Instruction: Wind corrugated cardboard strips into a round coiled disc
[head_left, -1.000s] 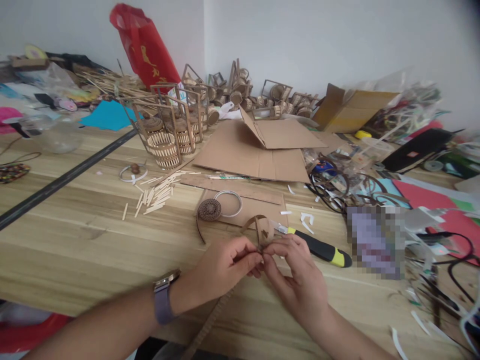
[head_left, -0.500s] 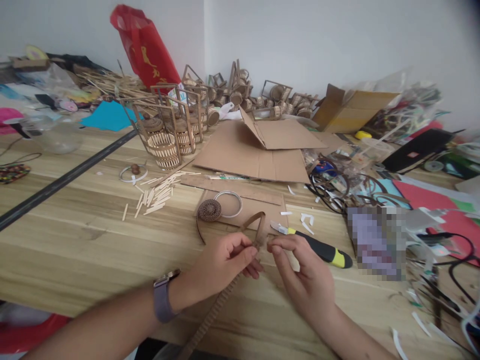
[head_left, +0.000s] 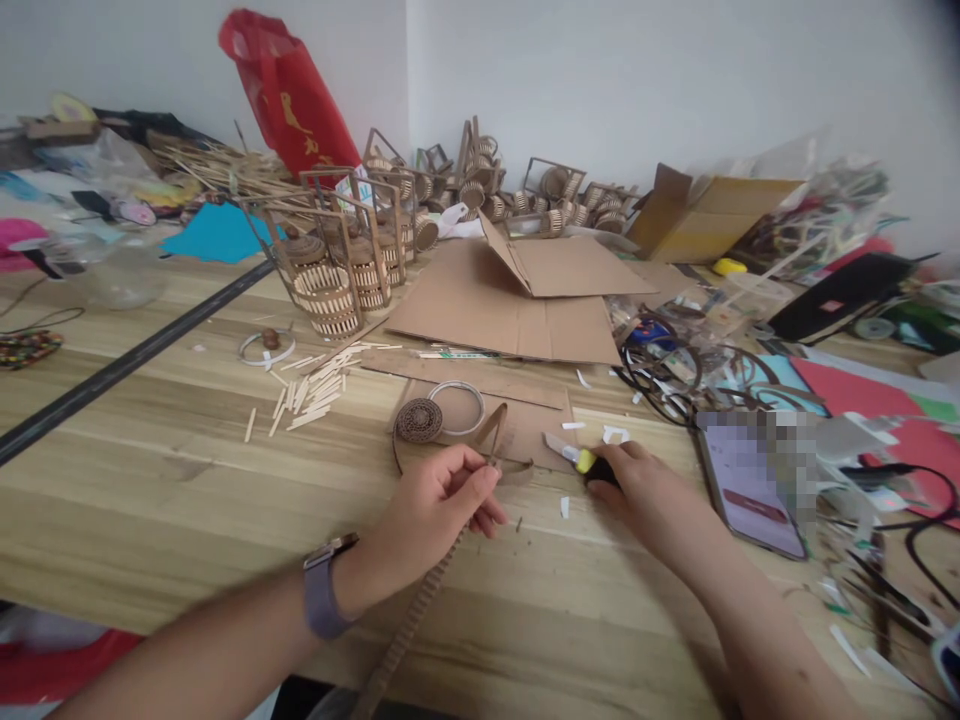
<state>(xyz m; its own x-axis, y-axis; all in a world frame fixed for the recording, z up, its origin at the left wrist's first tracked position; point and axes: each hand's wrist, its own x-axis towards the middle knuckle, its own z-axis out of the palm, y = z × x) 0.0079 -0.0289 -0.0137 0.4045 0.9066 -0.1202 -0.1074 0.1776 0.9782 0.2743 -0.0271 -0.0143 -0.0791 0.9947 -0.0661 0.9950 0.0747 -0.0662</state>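
My left hand, a watch on its wrist, pinches a thin brown cardboard strip that trails down over the table's near edge. A folded loop of brown strip sticks up past its fingertips. My right hand is closed over the black and yellow handle of a utility knife, whose blade points left over a cardboard sheet. A rolled coil of corrugated strip and a white ring lie just beyond the left hand.
Small stick baskets stand at the back left, near loose wooden sticks. Large cardboard pieces lie behind. On the right are a phone, tangled black strips and paper scraps. A black bar crosses the left side.
My right hand has left the strip, moved right and closed on the utility knife's handle. My left hand keeps hold of the strip, shifted slightly left. White scrap now shows between the hands.
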